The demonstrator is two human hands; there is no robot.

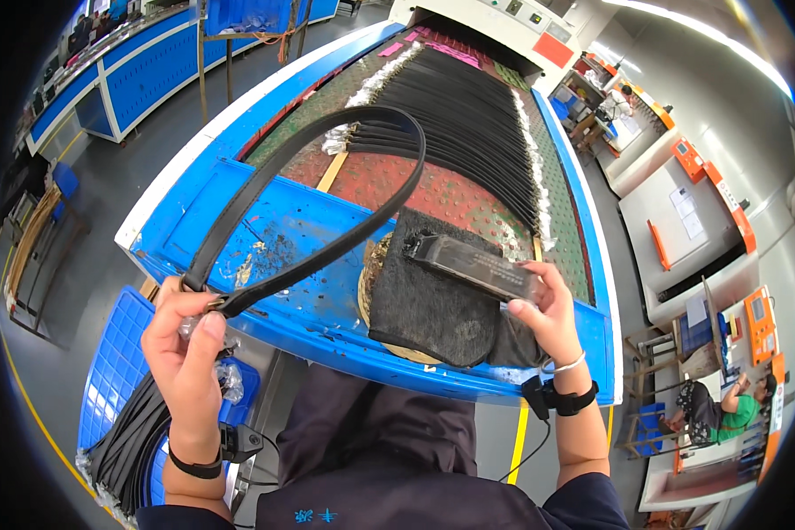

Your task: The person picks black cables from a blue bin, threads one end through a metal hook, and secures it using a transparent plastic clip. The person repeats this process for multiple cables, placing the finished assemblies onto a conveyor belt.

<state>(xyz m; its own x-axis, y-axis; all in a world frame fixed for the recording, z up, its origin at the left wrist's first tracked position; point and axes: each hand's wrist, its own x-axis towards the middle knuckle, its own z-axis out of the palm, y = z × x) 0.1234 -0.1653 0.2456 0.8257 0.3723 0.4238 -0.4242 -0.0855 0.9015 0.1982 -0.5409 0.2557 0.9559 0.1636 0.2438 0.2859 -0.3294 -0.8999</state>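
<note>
My left hand (184, 340) pinches the two ends of a black leather strap (261, 181), near a metal fitting; clear plastic film shows at the fingers. The strap arcs in a large loop above the blue machine table (300, 221). My right hand (546, 309) grips the end of a long, dark, flat bottle-like object (475, 265), whose exact kind I cannot tell. Its narrow black end is over a dark cloth (428, 322), touching or just above it. The cloth covers most of a round tan board (367, 296) at the table's front edge.
Many black straps (450, 115) with white-wrapped ends lie side by side on the conveyor (397, 181) leading into a machine opening (477, 40). More straps (132, 437) hang over a blue crate (119, 358) at lower left. Another person (738, 415) sits at the far right.
</note>
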